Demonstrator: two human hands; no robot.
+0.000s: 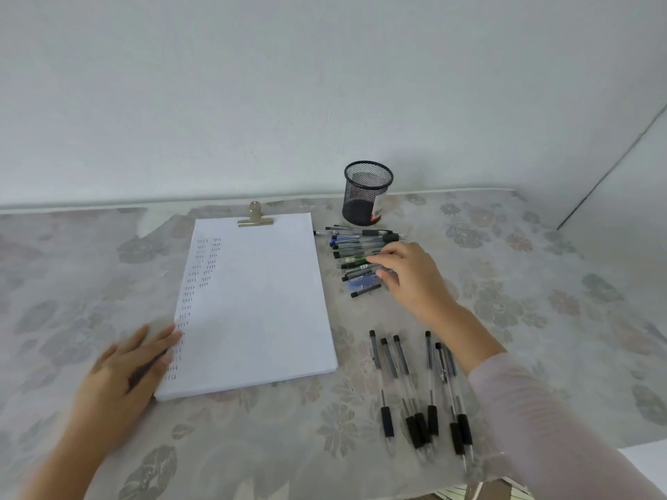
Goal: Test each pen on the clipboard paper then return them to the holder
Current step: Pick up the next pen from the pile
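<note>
**Right hand at the loose pens, left hand steadying the paper**

The left hand (126, 366) lay flat near the bench's front left. Its fingers (169, 337) were straight and open, with the tips pressed on the left edge of the paper (260, 301). The paper sat on the clipboard under a metal clip (255, 216) at its far end. Two columns of small pen marks (202, 268) ran down its left side.

The black mesh holder (366, 193) stood upright near the far edge of the bench (541, 283), close to the wall (288, 84). It was just beyond the clipboard's far right corner. In front of it a pile of pens (355, 247) lay crosswise, just beside the paper's right edge.

The right hand (411, 276), in a pale sleeve (534, 409), reached over this pile. Its fingers (382, 256) were stretched out, only slightly bent and open. The tips touched the pens, with the forefinger at a green pen (355, 261).

A second group of pens (422, 391) lay side by side near the front edge, right of the clipboard's near corner. Their black grips pointed toward the front.
</note>
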